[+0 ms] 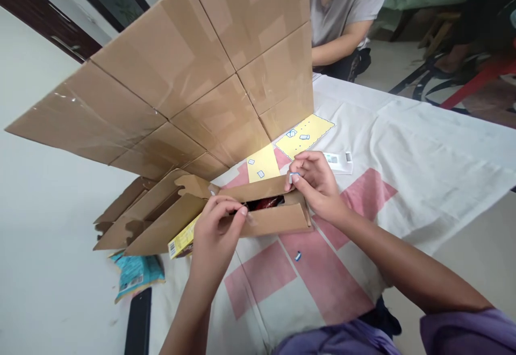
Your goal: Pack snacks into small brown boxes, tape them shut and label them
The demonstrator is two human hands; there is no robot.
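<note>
An open cardboard box lies on the cloth in front of me, with something dark and red inside. At its left end is my left hand, its thumb and forefinger pinched on something I cannot make out. My right hand is at the box's right end, holding a small white and blue piece between thumb and fingers. A similar small blue and white piece lies on the cloth nearer to me.
Stacked cardboard boxes form a wall behind. Open boxes, a blue packet and a black phone are at left. Yellow sheets and a white packet lie beyond my hands. A person sits across.
</note>
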